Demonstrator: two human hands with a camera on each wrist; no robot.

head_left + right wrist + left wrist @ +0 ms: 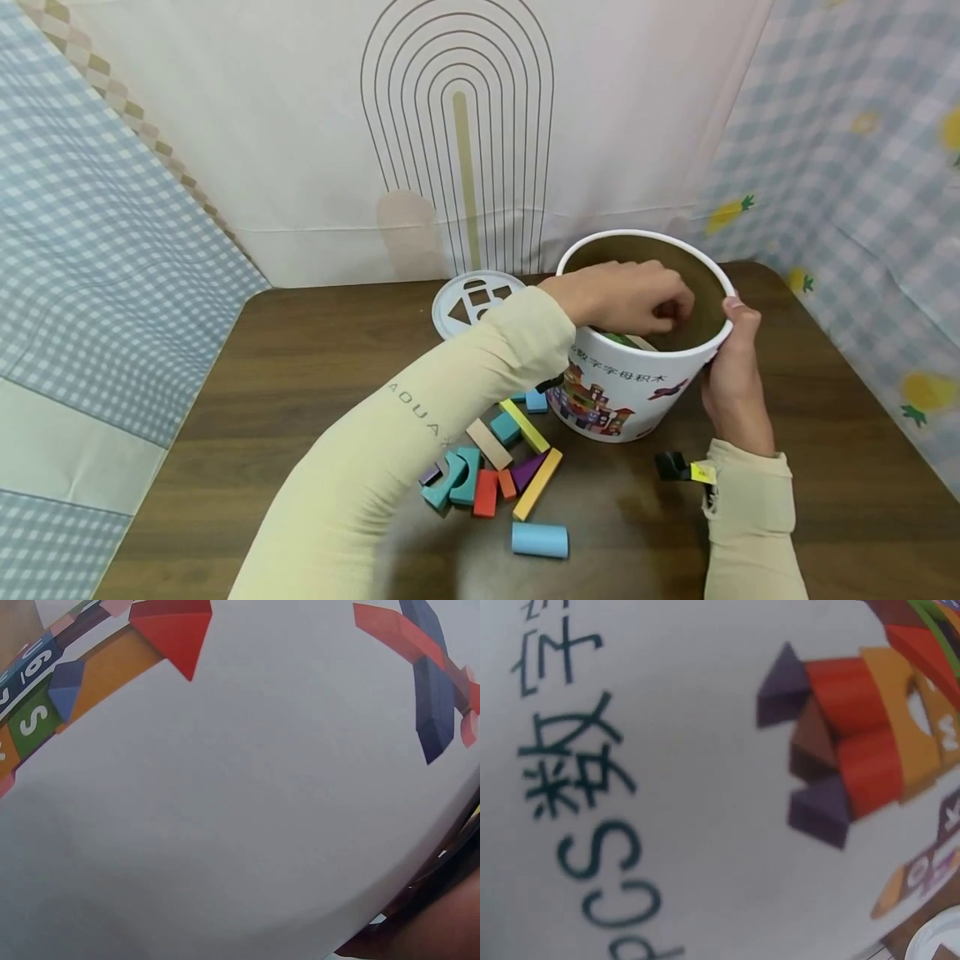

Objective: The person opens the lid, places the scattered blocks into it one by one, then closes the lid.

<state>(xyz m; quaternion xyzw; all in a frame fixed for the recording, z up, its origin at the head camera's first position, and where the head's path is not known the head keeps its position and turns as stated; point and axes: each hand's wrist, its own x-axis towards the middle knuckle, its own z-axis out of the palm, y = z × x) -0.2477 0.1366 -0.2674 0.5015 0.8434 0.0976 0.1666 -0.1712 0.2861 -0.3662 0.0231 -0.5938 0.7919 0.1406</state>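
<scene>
A white bucket (pixel 630 392) printed with toy blocks and lettering stands on the table, its mouth tipped toward the head camera. My left hand (pixel 626 296) reaches over the near left rim into it, fingers bent downward. I cannot tell whether those fingers hold anything. Below that hand, a few green and pale wooden blocks (pixel 637 342) show inside. With the thumb over the rim and the fingers along the outer wall, my right hand (pixel 738 379) grips the bucket's right side. Both wrist views are mostly filled by the bucket's printed wall (pixel 705 750).
Several coloured blocks lie in front of the bucket, among them a red block (pixel 485 493), a purple triangle (pixel 528 472) and a long yellow-orange bar (pixel 538 485). A blue cylinder (pixel 540 540) lies nearer. Behind my left sleeve is a white lid with shaped holes (pixel 444 312).
</scene>
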